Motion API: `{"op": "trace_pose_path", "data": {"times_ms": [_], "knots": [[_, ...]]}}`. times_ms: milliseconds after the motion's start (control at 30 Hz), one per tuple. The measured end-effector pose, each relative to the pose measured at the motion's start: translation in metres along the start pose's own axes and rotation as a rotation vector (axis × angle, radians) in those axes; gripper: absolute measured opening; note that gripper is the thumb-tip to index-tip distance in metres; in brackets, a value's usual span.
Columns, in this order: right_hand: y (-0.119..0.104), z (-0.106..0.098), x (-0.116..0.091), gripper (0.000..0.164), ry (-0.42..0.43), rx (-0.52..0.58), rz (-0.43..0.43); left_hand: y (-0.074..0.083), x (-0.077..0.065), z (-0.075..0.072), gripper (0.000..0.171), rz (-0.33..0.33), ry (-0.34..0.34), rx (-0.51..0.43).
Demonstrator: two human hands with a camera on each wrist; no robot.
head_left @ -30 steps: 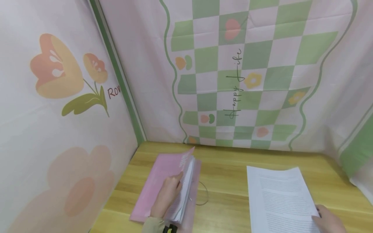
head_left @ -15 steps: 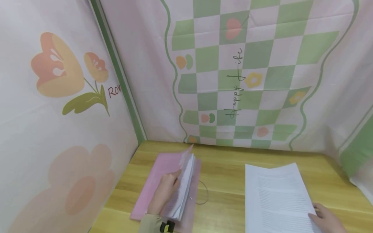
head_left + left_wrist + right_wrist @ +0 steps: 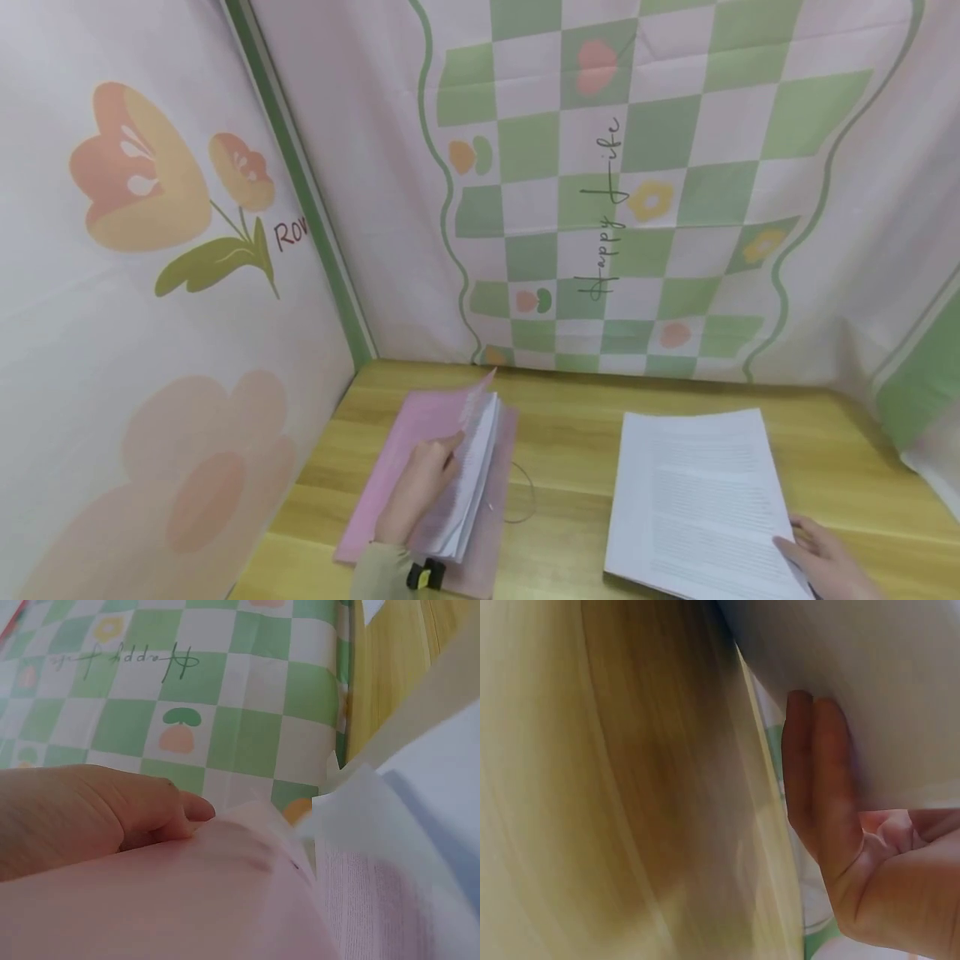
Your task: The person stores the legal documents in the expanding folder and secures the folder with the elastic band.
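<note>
On the left of the table lies a pink translucent folder (image 3: 397,450) with its cover lifted at the right side. White printed sheets (image 3: 478,479) show inside it. My left hand (image 3: 422,475) holds the cover near its free edge; in the left wrist view, the left hand (image 3: 97,814) has its fingers bent at the cover (image 3: 172,900). At the right, my right hand (image 3: 825,552) grips the right edge of a white printed paper stack (image 3: 697,492), thumb on top. The right wrist view shows fingers of the right hand (image 3: 836,802) against the underside of the stack (image 3: 907,712).
A thin loop of cord (image 3: 531,492) lies on the wooden table (image 3: 570,467) just right of the folder. Patterned curtains (image 3: 577,208) hang along the table's back and left side.
The right hand has moved left with the paper stack, and the stack's far edge has flattened. The left hand stays at the folder cover, shifting only slightly.
</note>
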State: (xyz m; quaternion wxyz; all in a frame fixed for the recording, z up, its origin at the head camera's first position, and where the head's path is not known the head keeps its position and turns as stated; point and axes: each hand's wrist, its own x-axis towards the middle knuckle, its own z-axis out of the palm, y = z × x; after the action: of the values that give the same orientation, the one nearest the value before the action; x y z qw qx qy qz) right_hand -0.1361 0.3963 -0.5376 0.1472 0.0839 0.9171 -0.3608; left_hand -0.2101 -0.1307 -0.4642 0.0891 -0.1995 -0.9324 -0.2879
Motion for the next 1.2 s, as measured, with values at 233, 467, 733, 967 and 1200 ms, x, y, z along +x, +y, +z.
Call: {"op": "trace_pose_path", "data": {"times_ms": [233,467,733,967,1200], "knots": [[-0.019,0.015,-0.002,0.062,0.006,0.189,0.018,0.004,0.002,-0.001,0.039,0.008,-0.014,0.023],[-0.033,0.028,-0.001,0.054,0.007,0.372,0.005,0.004,0.003,0.001,0.039,0.001,0.007,0.022],[-0.047,0.042,0.007,0.054,0.024,0.421,-0.059,0.004,0.005,0.0,0.039,-0.009,0.058,0.03],[-0.063,0.056,0.009,0.058,-0.038,0.61,-0.041,0.002,0.003,-0.001,0.039,0.03,0.129,0.029],[-0.078,0.068,0.016,0.04,-0.142,0.704,-0.118,-0.001,0.002,0.0,0.037,0.084,0.191,0.067]]}}
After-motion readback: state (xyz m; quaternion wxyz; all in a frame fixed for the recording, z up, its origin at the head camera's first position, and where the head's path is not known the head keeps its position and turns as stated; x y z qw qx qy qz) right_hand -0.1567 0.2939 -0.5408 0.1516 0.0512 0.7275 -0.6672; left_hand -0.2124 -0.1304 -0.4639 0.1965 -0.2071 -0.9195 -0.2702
